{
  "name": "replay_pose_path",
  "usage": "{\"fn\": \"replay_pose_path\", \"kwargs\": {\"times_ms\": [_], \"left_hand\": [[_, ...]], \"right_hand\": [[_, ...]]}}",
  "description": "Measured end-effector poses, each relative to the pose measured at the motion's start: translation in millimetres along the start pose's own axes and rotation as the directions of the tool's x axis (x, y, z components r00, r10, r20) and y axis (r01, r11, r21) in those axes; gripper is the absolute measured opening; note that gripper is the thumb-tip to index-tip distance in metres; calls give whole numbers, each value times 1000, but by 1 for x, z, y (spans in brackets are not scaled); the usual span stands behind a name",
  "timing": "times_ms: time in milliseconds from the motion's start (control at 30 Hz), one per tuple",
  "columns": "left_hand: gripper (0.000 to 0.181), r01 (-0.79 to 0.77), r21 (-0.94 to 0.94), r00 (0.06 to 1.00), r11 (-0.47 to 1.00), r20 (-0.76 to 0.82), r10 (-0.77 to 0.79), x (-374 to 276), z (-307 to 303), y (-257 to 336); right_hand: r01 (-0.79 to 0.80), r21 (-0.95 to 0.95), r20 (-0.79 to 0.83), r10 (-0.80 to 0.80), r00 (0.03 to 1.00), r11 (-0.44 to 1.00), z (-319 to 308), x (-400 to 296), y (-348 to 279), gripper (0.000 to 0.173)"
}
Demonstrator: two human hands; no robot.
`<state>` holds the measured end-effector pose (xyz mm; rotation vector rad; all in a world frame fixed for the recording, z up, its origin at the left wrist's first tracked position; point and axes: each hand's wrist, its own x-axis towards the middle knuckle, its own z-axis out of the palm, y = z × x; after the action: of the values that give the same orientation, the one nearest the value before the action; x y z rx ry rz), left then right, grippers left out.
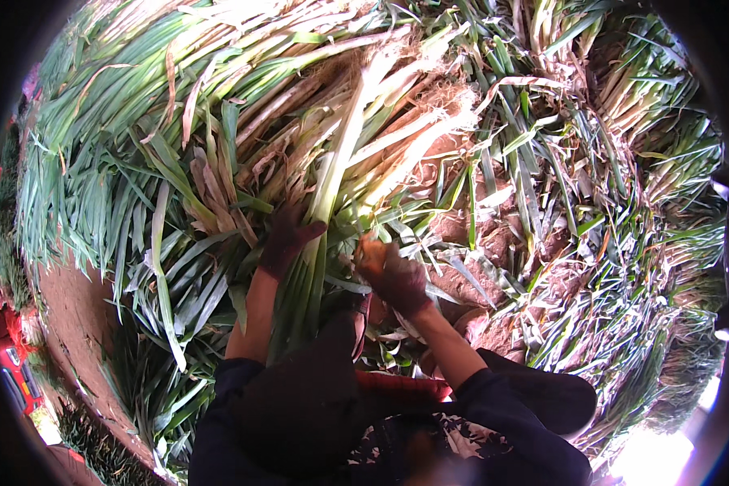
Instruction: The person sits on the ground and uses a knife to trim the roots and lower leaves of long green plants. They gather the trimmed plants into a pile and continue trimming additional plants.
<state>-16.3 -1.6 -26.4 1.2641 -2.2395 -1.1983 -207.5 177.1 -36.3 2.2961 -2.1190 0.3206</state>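
A leek [346, 140] with a thick white shank slants upward in front of me. Its green leaves [304, 285] trail down towards my lap. My left hand [287, 240], in a dark red glove, is closed around the leek where shank turns to leaf, thumb across it. My right hand [395, 276], gloved in the same way, is just right of those leaves with curled fingers. A blurred orange patch shows at its fingertips, and I cannot tell whether that is a held object or sunlit glove. Many more leeks [267, 115] lie heaped beyond my hands, their roots [449, 100] pointing right.
Cut leaf scraps [522, 176] litter the reddish soil [462, 282] to the right. Another row of leeks [686, 176] runs along the far right. Bare ground [76, 310] shows at left, and a red object [18, 370] is at the left rim. My knee [540, 389] is bent at lower right.
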Motion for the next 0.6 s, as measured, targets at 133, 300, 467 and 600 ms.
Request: {"fn": "replay_pose_path", "kwargs": {"times_ms": [133,300,467,600], "left_hand": [[51,42,-332,997,942,-42,-59,-16,5,-4],[59,163,2,987,987,-1,-163,-26,8,13],[41,163,-167,982,972,-72,-177,-9,14,16],[35,205,-181,961,962,-150,-233,1,16,5]], "right_hand": [[-19,-45,-7,18,1000,999,5,26,15,33],[-60,36,-135,64,989,998,-1,121,69,50],[-258,483,112,233,966,837,3,162,109,54],[28,-309,-214,-98,972,951,13,46,22,46]]}}
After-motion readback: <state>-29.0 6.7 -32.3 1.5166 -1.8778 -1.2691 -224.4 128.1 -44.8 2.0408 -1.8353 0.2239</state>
